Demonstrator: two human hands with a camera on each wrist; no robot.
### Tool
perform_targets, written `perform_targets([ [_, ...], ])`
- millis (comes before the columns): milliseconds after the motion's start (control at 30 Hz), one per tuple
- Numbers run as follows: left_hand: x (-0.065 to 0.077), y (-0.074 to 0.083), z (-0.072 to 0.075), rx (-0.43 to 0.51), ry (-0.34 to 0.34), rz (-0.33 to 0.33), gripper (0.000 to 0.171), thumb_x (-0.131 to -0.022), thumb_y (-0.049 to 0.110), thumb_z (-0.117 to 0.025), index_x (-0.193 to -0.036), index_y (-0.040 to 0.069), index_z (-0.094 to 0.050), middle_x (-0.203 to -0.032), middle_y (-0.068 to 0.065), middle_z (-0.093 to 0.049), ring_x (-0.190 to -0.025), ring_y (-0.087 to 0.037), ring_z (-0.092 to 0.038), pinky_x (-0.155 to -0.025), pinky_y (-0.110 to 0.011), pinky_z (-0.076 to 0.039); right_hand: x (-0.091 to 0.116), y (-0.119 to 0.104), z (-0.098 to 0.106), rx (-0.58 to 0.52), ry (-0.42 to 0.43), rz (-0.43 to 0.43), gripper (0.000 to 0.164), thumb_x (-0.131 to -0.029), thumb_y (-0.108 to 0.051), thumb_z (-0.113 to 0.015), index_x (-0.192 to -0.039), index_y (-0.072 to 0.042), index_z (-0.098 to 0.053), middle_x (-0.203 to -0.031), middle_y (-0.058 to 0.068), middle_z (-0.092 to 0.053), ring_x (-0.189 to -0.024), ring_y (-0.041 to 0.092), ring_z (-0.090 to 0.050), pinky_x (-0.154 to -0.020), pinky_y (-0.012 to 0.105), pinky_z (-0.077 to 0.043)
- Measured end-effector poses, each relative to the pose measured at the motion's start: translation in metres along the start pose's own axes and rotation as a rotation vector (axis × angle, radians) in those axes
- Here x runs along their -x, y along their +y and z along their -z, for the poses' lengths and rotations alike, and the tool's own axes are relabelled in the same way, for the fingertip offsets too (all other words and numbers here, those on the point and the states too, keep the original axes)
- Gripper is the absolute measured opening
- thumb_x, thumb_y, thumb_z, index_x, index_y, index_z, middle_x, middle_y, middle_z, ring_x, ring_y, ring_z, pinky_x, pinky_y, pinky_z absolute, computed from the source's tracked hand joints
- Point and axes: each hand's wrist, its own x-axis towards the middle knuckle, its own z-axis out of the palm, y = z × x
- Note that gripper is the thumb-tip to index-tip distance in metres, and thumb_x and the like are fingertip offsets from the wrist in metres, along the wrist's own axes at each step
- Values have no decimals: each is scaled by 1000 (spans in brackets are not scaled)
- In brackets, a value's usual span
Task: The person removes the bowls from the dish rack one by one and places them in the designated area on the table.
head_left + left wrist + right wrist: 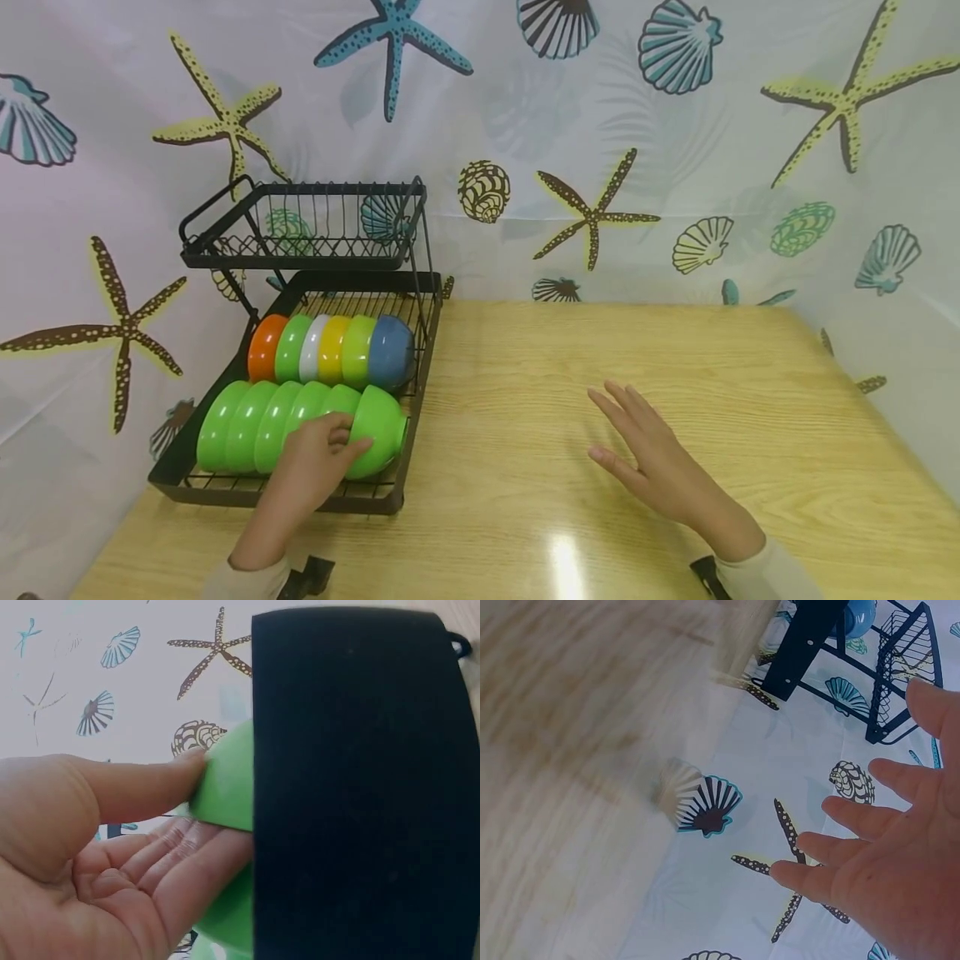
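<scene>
My left hand [313,461] pinches the rightmost green bowl [381,432] of the front row, thumb on its outside and fingers inside the rim. In the left wrist view the thumb and fingers grip the green bowl's [227,784] edge, part of it hidden behind a dark panel. That bowl leans apart from the other green bowls [240,427], which stand nested on edge in the black dish rack [360,503]. Over the table at the right, my right hand [660,467] holds nothing, its fingers spread and straight. The right wrist view shows the same right hand [885,847] touching nothing.
Behind the green row stands a row of coloured bowls [330,350], orange, green, white, yellow, lime and blue. The rack's upper tier [300,260] rises over the back. A wooden table [525,400] extends right of the rack, and a patterned sheet [480,250] hangs behind.
</scene>
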Motion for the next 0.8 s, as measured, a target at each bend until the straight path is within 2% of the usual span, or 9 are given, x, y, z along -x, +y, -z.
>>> perform_targets([
  [133, -3, -2, 0, 68, 1, 18, 43, -94, 21, -62, -124, -10, -55, -111, -25, -66, -107, -37, -63, -85, -46, -55, 0, 0, -1, -3, -6, -2, 66, -97, -30, -58, -152, -17, -25, -157, 16, -19, -142, 47, -12, -101, 75, -23],
  [300, -6, -4, 0, 104, 25, 40, 42, -94, 23, -62, -122, -9, -58, -109, -21, -68, -107, -35, -63, -86, -46, -55, 0, 1, -2, -7, -17, -12, 65, -97, -31, -57, -152, -19, -25, -157, 15, -19, -142, 46, -11, -100, 75, -23],
  [567, -8, -4, -1, 169, 74, 51, 45, -95, 24, -62, -125, -8, -56, -111, -21, -67, -108, -33, -63, -88, -46, -54, 1, 1, -1, 10, -28, -22, 65, -97, -32, -57, -152, -16, -27, -156, 19, -19, -141, 49, -11, -102, 75, -17],
  [800, -6, -2, 0, 223, 106, 73, 45, -96, 24, -60, -127, -7, -55, -113, -21, -67, -109, -31, -62, -88, -42, -54, 2, 3, -4, -5, -59, -52, 65, -97, -35, -56, -152, -18, -26, -155, 20, -20, -142, 49, -8, -102, 77, -13],
])
